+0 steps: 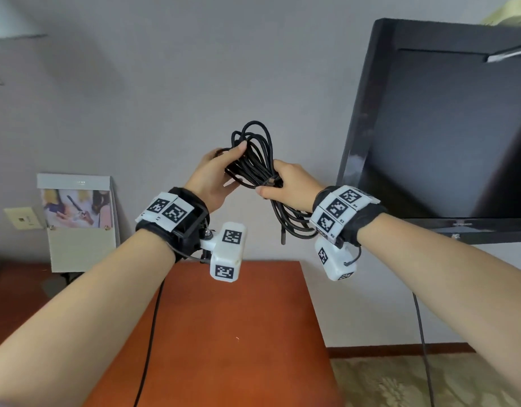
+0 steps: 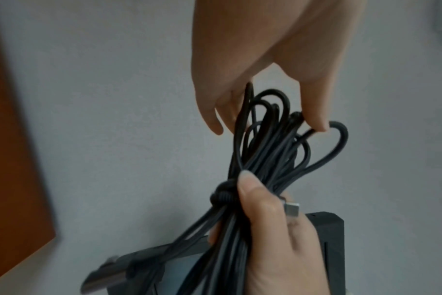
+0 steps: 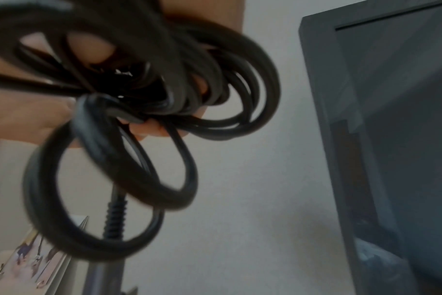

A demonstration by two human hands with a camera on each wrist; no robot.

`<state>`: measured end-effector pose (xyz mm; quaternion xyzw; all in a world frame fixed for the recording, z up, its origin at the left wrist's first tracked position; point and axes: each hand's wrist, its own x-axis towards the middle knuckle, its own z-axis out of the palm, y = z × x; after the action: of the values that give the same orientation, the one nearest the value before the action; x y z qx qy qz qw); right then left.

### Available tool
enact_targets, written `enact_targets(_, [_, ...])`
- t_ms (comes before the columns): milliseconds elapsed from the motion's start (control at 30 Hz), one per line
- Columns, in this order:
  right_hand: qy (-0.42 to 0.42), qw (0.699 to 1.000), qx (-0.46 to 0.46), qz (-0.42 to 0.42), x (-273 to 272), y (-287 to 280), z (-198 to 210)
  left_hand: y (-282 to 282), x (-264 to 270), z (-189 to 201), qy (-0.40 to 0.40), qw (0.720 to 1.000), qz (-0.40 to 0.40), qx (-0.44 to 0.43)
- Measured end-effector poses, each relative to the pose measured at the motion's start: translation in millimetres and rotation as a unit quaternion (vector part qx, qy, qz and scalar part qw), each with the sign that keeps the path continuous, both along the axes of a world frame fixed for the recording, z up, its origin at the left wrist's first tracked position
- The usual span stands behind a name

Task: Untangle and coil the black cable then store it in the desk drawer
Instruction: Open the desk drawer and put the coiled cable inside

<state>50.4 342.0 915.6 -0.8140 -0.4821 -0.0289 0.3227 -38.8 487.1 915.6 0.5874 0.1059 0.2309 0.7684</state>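
Cable point(image 1: 254, 160) between both hands above the desk point(image 1: 224, 333), monitor point(image 1: 447, 127) right.

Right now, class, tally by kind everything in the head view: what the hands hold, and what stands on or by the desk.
Black cable bundle, held by left hand and right hand: 1
Black monitor: 1
Photo calendar stand: 1
Wall plate: 1
Wooden desk: 1
Total: 5

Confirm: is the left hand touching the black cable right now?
Touching. The head view shows the left hand with thumb and fingers wrapped around the upper loops of the black cable.
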Motion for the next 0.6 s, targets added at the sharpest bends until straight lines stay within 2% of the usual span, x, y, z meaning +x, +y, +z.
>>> enact_targets(200, [0.011, 0.998, 0.02, 0.053, 30, -78, -5, -84, 4, -5, 0.022, 0.995, 0.087, -0.03])
enact_targets(333, [0.042, 0.992, 0.002, 0.119, 21, -110, -15, -136, -23, -17, 0.061, 0.981, 0.179, -0.049])
enact_targets(433, [0.056, 0.982, -0.035, 0.178, -3, -123, -27, -156, -63, -34, 0.082, 0.96, 0.241, -0.114])
enact_targets(533, [0.069, 0.967, -0.074, 0.233, -36, -124, -44, -167, -113, -57, 0.085, 0.926, 0.328, -0.167])
enact_targets(600, [0.074, 0.958, -0.096, 0.259, -63, -120, -57, -174, -151, -79, 0.113, 0.904, 0.367, -0.187])
